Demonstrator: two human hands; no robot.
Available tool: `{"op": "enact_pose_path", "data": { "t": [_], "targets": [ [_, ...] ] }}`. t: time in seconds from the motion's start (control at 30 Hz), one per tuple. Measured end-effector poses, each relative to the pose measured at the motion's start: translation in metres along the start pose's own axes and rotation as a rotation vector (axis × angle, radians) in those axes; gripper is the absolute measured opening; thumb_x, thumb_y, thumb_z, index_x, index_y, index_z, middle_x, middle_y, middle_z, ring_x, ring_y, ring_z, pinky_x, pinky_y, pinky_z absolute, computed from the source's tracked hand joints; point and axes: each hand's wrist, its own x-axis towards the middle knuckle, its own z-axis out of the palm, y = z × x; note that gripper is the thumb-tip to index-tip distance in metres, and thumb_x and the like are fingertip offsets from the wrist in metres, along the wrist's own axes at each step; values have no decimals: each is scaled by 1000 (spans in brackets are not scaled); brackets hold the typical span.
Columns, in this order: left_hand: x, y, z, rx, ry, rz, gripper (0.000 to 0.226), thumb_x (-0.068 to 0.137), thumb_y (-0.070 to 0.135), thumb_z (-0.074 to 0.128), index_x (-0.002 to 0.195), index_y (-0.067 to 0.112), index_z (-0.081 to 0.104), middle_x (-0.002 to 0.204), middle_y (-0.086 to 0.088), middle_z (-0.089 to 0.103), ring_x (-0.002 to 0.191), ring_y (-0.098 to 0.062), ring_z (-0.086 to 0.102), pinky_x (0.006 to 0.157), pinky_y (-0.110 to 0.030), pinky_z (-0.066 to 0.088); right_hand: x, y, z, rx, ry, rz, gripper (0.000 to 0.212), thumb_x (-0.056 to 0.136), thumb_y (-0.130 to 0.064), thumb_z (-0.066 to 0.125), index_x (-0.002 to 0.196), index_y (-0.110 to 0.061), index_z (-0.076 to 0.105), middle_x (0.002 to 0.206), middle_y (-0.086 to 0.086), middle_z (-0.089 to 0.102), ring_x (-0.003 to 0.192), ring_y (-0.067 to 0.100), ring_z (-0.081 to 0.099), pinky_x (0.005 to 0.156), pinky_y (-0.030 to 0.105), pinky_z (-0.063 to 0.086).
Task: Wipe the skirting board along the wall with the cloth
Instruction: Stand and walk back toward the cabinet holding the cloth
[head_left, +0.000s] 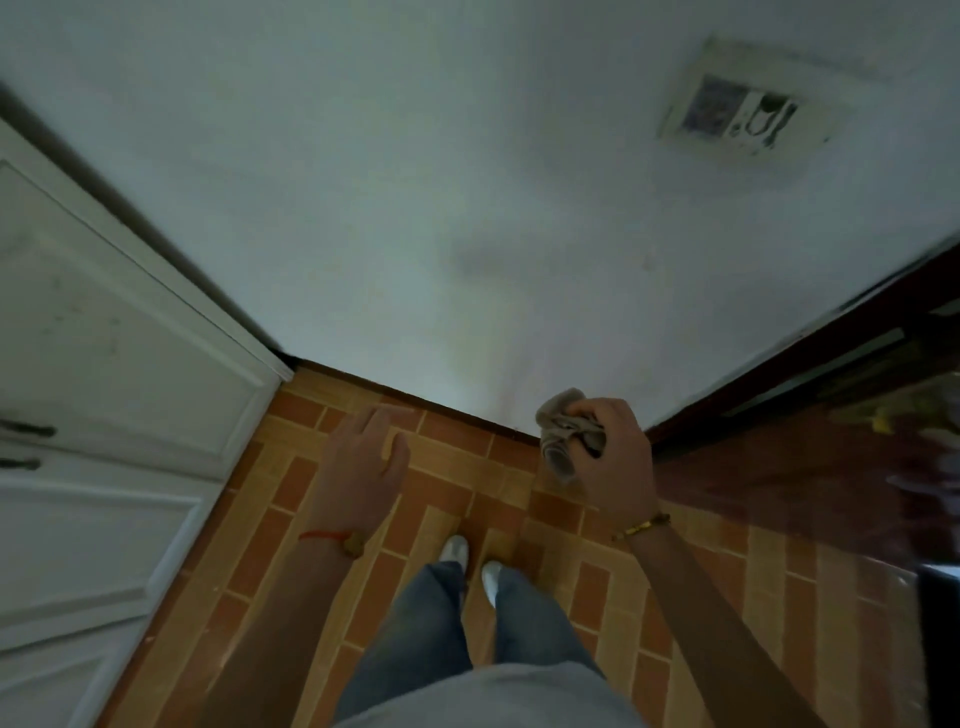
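A crumpled grey-beige cloth is held bunched in the fist of the right hand, with the fingers curled tight around it and a loose fold left sticking out toward the wall. The left hand is held empty, its fingers spread and relaxed, over the orange and tan brick-patterned floor tiles. The narrow dark brown skirting board is seen at the foot of the pale painted wall; its long axis runs from the corner by the white panelled door on the left, across and slightly downward in the picture, toward the dark red-brown door frame on the right. From the cloth, the board lies forward and well below, since the person is standing upright with both shoes visible between the arms. The right hand is judged the better placed, being nearer the board's right-hand stretch and already loaded with the cloth. No contact between cloth and board is made yet, so a crouch or reach downward is likely needed.
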Motion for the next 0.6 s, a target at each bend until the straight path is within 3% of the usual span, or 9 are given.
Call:
{"op": "enact_pose_path", "data": {
  "t": [0.2, 0.3, 0.47, 0.6],
  "targets": [
    [-49, 23, -24, 1, 113, -82, 39, 93, 30, 42, 120, 13, 65, 114, -6, 64, 95, -24, 62, 82, -46, 55, -20, -21, -11, -5, -119, -113, 24, 82, 0, 63, 102, -13, 59, 105, 0, 47, 86, 8, 47, 72, 2, 34],
    [-74, 29, -29, 43, 168, -119, 31, 97, 20, 49, 123, 13, 64, 117, -8, 63, 97, -27, 62, 88, -49, 52, -27, -27, -13, 7, -143, -168, 24, 82, 0, 63, 102, -13, 60, 105, -1, 47, 84, 7, 46, 72, -1, 34],
    [-119, 38, -31, 75, 289, -203, 25, 98, 12, 57, 122, 16, 64, 118, -4, 63, 104, -22, 59, 89, -35, 43, -39, -37, -16, 50, -209, -234, 23, 81, 1, 66, 101, -11, 62, 106, 3, 52, 84, 6, 48, 74, -4, 36],
    [-169, 40, -35, 84, 385, -339, 25, 98, 13, 57, 123, 18, 63, 119, -3, 63, 108, -22, 58, 92, -37, 43, -48, -53, -10, 56, -304, -325, 22, 81, 0, 68, 99, -11, 63, 106, 6, 54, 83, 6, 50, 73, -5, 35]
  ]
}}
